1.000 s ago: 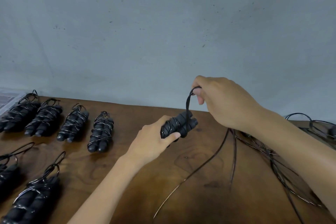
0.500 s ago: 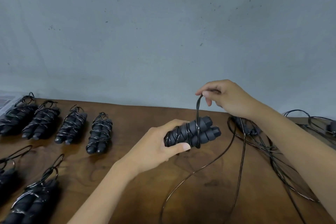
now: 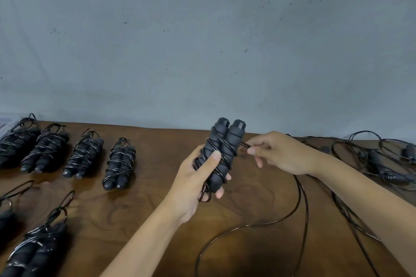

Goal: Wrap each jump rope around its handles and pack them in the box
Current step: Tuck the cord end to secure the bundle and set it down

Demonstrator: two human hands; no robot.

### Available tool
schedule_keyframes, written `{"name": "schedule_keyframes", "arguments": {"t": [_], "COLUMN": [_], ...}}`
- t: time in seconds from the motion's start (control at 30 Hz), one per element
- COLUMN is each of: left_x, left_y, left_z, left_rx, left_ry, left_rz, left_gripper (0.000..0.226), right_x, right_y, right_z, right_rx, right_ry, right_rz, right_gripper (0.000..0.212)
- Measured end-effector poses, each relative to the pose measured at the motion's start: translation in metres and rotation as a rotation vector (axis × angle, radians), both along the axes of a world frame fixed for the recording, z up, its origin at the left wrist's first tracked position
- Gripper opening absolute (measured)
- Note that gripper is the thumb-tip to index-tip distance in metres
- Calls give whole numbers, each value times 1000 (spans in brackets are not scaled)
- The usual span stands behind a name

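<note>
1. Since the earlier frame, the pair of handles [image 3: 221, 155] has turned from lying sideways to standing nearly upright above the table [image 3: 258, 204].
2. Head view: the left hand [image 3: 198, 177] has its grip closed around the lower part of the handles, with the thumb pressing the wound cord.
3. Right hand [image 3: 279, 153] pinches the loose cord [image 3: 301, 200] just beside the handles; the remaining cord trails over the table.
4. Finished bundles [image 3: 120, 163] lie at the left; unwrapped ropes [image 3: 380, 164] lie at the right. No box is clearly visible.
5. I judge the foam handles light and soft and the thin cord springy, so it is best held close to the handles.
</note>
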State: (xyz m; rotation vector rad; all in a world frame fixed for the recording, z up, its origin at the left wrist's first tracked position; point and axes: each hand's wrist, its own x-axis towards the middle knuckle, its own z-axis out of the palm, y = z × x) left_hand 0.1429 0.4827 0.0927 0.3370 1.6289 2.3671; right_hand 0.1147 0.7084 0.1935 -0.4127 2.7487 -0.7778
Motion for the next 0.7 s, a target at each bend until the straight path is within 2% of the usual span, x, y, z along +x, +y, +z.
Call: {"name": "schedule_keyframes", "arguments": {"t": [0.1, 0.2, 0.37, 0.53, 0.7], "left_x": [-2, -6, -9, -6, -5], "left_y": [6, 6, 1, 1, -1], "left_z": [0, 0, 2, 8, 2], "left_rx": [134, 111, 18, 11, -64], "left_ry": [-122, -188, -142, -121, -96], "left_rz": [56, 145, 209, 237, 255], "left_gripper": [41, 43, 38, 34, 28], "right_x": [14, 25, 31, 32, 38], "right_y": [-5, -8, -7, -1, 1], "right_z": [9, 20, 38, 51, 61], "right_rx": [41, 86, 104, 167, 227], "right_ry": [50, 145, 235, 301, 404], "right_rz": [10, -57, -141, -188, -227], "right_gripper": [22, 22, 18, 19, 10]}}
